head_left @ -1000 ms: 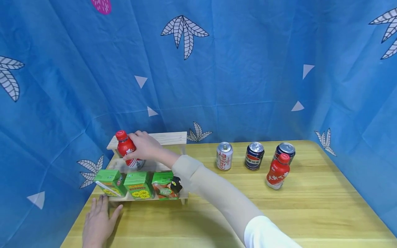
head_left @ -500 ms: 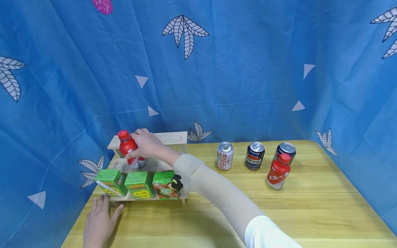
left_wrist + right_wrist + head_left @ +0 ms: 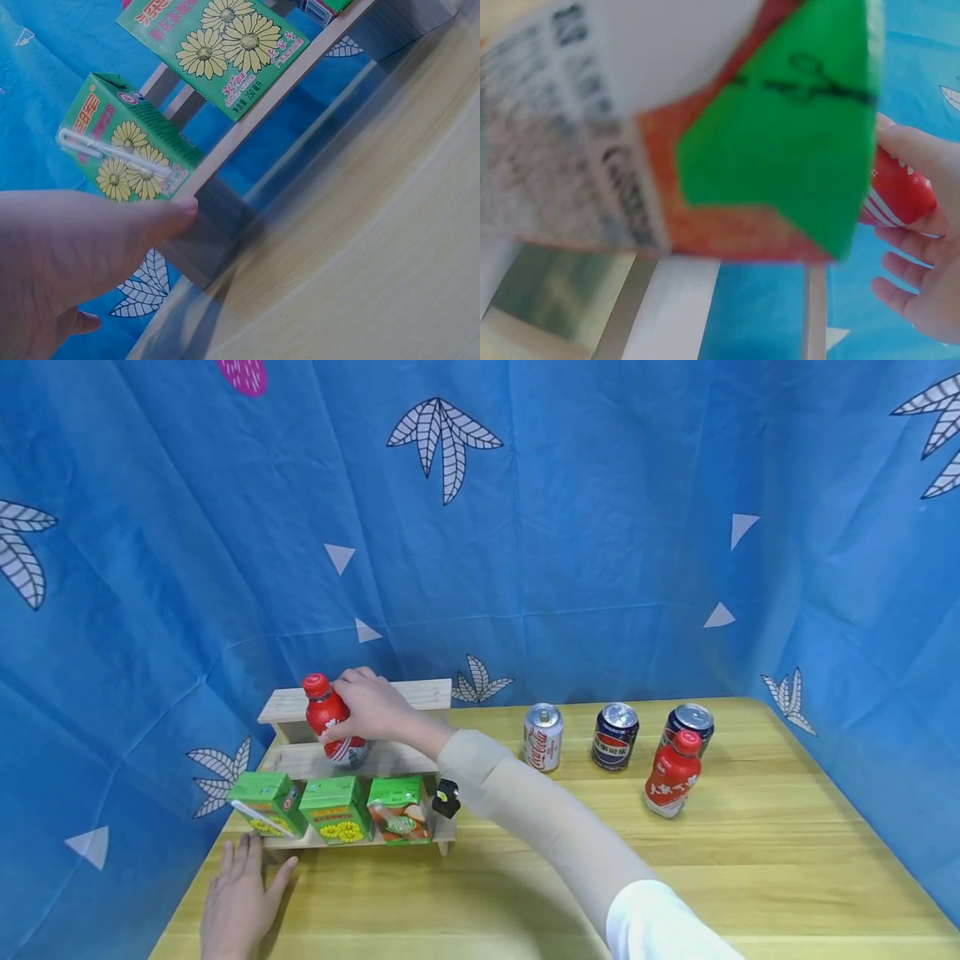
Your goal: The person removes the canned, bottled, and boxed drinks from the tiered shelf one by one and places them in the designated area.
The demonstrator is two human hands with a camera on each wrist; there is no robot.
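My right hand (image 3: 372, 706) grips a red plastic drink bottle (image 3: 324, 712) from its right side, over the middle tier of a small wooden shelf rack (image 3: 303, 760). The bottle tilts a little to the left at its top. In the right wrist view, the bottle (image 3: 904, 196) shows only partly behind a carton. My left hand (image 3: 238, 897) lies by the rack's front left corner with its fingers extended. In the left wrist view, a fingertip of the left hand (image 3: 82, 247) touches the rack's front edge. Green drink cartons (image 3: 333, 808) stand on the lowest tier.
A white Coca-Cola can (image 3: 542, 739), a dark blue Pepsi can (image 3: 615, 739) and another dark blue can (image 3: 692, 720) stand on the wooden table (image 3: 787, 860). A second red bottle (image 3: 671, 777) stands before the last can. Blue patterned cloth (image 3: 570, 527) hangs behind.
My right hand has moved to the right along the middle tier with the red bottle, which has moved off the left end. The left hand stays in place.
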